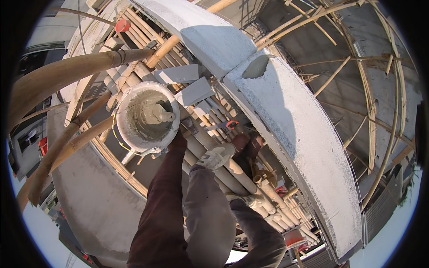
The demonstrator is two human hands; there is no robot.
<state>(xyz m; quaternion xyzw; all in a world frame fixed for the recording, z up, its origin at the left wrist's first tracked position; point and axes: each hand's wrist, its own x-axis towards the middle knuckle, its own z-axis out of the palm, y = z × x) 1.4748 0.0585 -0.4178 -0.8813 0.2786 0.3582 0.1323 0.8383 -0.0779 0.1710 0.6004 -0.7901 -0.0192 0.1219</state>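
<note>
My left hand, in a pale stained glove, is closed at a round beige end above the bamboo poles. What that end belongs to is unclear. Lower and to the right, my right hand, also gloved, rests by the poles with its fingers mostly hidden. To the left of both stands a round bucket of grey wet mortar. A mortar-coated handle sticks up inside it. Along the right runs a pale block wall, with a patch of mortar on its top near a joint.
Grey block pieces lie beyond the bucket. A tool with an orange-red handle is near the wall. A thick bamboo pole crosses at upper left. Right of the wall, bamboo scaffolding stands over a drop.
</note>
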